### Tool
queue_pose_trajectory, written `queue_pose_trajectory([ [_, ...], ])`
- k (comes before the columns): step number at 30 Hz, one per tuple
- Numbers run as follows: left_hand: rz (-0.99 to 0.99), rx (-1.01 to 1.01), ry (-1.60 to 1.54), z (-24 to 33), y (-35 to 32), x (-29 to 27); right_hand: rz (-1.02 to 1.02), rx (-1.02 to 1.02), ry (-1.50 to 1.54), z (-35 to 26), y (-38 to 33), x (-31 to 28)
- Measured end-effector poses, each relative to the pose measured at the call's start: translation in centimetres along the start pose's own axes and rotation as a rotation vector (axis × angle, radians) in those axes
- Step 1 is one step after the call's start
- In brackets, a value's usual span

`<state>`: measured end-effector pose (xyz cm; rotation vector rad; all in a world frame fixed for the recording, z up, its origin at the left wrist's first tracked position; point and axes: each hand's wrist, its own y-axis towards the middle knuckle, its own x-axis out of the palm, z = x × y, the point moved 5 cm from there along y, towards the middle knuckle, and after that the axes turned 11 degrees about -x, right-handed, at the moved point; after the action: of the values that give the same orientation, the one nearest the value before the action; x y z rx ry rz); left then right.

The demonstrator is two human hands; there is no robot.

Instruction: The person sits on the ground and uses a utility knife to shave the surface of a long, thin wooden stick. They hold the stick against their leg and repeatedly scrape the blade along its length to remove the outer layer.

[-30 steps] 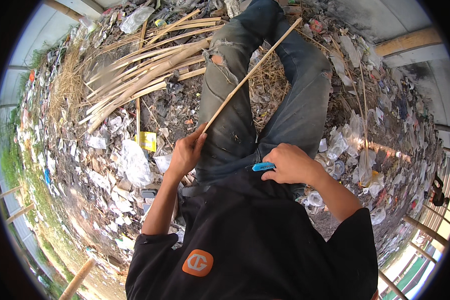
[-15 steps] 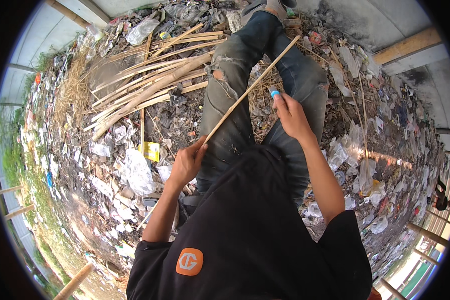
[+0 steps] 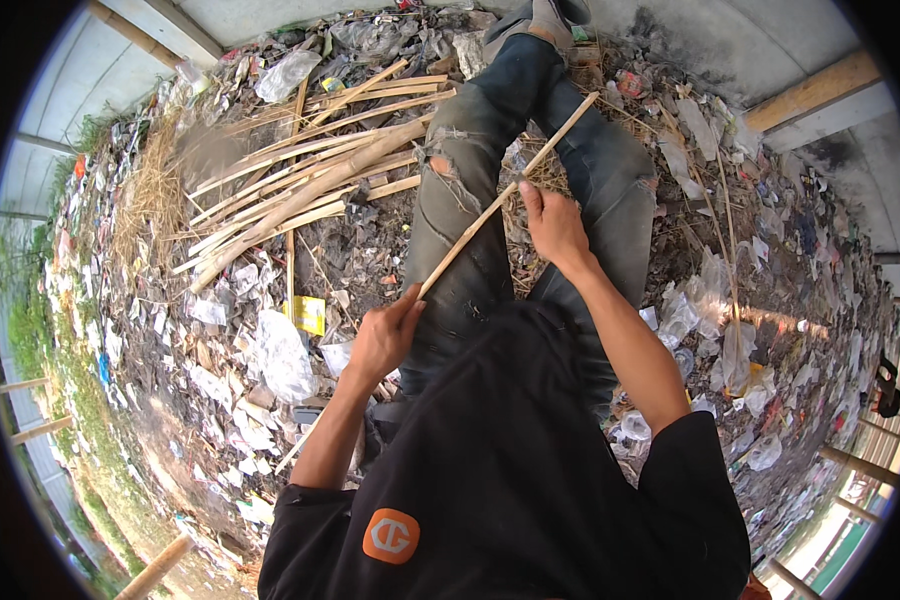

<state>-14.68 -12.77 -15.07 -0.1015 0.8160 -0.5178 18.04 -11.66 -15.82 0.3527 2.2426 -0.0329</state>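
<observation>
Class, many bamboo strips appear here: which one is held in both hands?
The thin strip slanting across the jeans, gripped by the left hand and right hand. The others lie piled on the ground.

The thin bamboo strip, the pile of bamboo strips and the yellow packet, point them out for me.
thin bamboo strip [image 3: 490,212]: head view, mid-length, over the knee.
pile of bamboo strips [image 3: 310,190]: head view, middle of the bundle.
yellow packet [image 3: 307,314]: head view, its flat face.

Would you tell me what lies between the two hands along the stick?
Head view: bare stick spans left hand to right hand, over the jeans' left knee.
</observation>
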Motion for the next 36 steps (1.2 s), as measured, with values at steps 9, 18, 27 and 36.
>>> queue_pose_trajectory([
  [9, 0.019, 0.039, -0.052, 0.1, 0.5, -0.2, -0.116, -0.095, 0.150, -3.5, -2.4, 2.7],
  [18, -0.013, -0.016, -0.070, -0.8, 0.0, 0.3, -0.355, 0.279, 0.989, -1.7, -3.8, 6.2],
  [27, 0.056, 0.057, -0.075, -0.7, 0.1, 0.7, -0.046, -0.034, 0.269, -2.5, -3.2, 3.6],
  [36, 0.006, 0.007, -0.030, -0.3, 0.2, 0.2, -0.448, 0.348, 1.135, -1.7, -4.4, 5.8],
])
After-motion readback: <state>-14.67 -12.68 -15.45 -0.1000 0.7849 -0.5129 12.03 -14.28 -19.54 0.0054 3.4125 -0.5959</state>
